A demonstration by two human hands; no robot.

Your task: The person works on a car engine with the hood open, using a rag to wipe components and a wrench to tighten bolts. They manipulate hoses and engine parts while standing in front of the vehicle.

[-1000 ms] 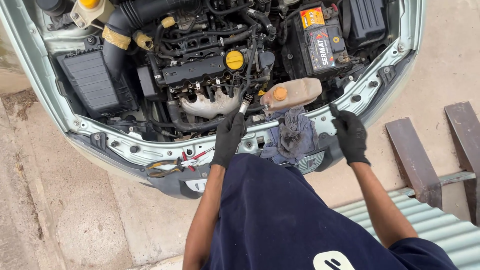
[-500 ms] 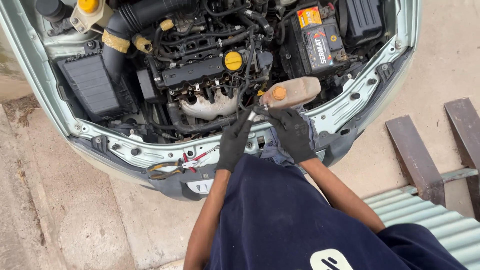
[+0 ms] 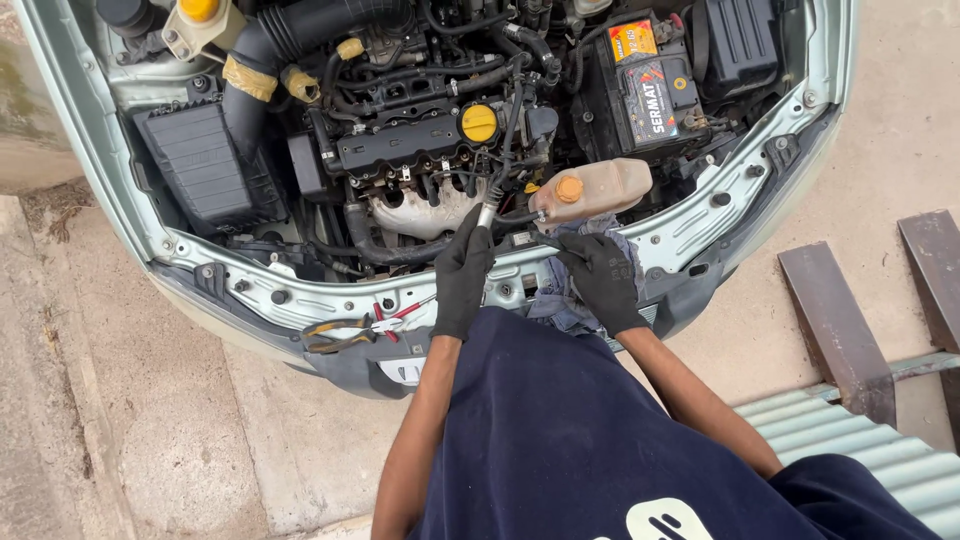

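I look down into a car's open engine bay [image 3: 420,150]. My left hand [image 3: 462,272], in a black glove, grips a thin metal tool or hose end [image 3: 487,212] that points up toward the engine. My right hand [image 3: 600,278], also gloved in black, rests on a blue-grey rag [image 3: 562,300] lying on the front crossmember [image 3: 300,300]. Just above it sits a translucent coolant tank with an orange cap [image 3: 590,188].
Pliers with coloured handles [image 3: 350,330] lie on the front panel at left. A battery [image 3: 645,85] sits at the right of the bay and a black air box [image 3: 205,165] at the left. Rusty metal bars [image 3: 835,330] and corrugated sheet [image 3: 880,450] lie on the ground to my right.
My right hand has come in from the right side of the front panel to the rag beside my left hand. My left hand has stayed at the metal tool.
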